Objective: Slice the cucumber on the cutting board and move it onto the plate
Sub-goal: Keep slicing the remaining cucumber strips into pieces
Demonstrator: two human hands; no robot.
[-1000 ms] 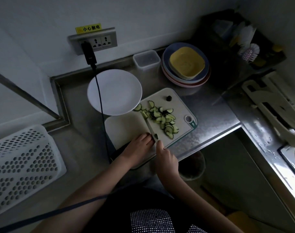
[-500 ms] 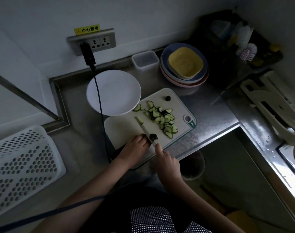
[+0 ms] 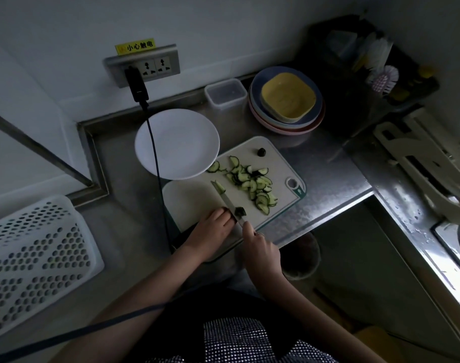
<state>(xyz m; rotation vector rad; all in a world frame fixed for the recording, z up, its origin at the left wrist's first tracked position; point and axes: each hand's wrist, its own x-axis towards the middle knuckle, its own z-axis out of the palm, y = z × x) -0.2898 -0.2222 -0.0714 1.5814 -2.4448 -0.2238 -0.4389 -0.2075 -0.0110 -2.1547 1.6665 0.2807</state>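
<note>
A white cutting board [image 3: 195, 199] lies on the steel counter, its far corner under the rim of an empty white plate [image 3: 180, 142]. Several cucumber slices [image 3: 252, 183] lie in a loose pile on the board's right half. A dark cucumber end [image 3: 262, 152] sits alone near the far edge. My right hand [image 3: 260, 247] grips a knife [image 3: 230, 203] whose blade points away across the board, a slice near its tip. My left hand [image 3: 210, 229] presses on the board's near edge, fingertips at a small dark cucumber stub [image 3: 240, 211] beside the blade.
A black cable [image 3: 155, 163] hangs from the wall socket across the plate and board. Stacked coloured plates [image 3: 286, 100] and a clear tub [image 3: 225, 93] stand behind. A white perforated basket [image 3: 32, 255] sits at the left. The counter edge drops off right of the board.
The knife has come up from a cut and a dark end piece now lies beside the blade. Both hands stay at the board's near edge.
</note>
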